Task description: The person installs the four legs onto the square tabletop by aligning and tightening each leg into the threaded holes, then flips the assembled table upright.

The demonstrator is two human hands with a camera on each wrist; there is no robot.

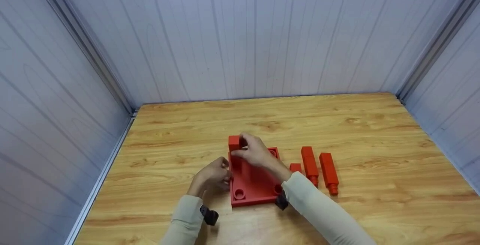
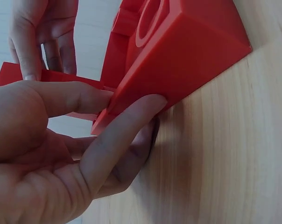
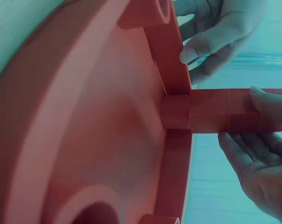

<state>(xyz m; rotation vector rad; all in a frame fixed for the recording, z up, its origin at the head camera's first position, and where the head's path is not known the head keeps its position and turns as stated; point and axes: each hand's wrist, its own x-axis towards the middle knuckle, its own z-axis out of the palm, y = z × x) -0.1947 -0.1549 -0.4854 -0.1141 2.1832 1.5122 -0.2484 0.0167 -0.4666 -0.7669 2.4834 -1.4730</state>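
A red square base [image 1: 255, 185] with raised walls and round corner sockets lies on the table. My right hand [image 1: 257, 151] holds a red square leg [image 1: 234, 142] upright over the base's far-left corner, thumb and fingers on opposite sides of it. In the right wrist view the lower end of that leg [image 3: 208, 111] meets a round collar [image 3: 175, 112] in the corner. On the left side, my left hand [image 1: 214, 173] grips the base's wall [image 2: 178, 60], with one fingertip at the rim and another against the outer face, close to the leg.
To the right of the base lie two red legs [image 1: 309, 162] [image 1: 329, 170] with narrow round ends pointing toward me. Another red piece [image 1: 295, 167] is partly hidden behind the right sleeve. White panels [image 1: 240, 50] close off the wooden table [image 1: 180, 136] at back and sides.
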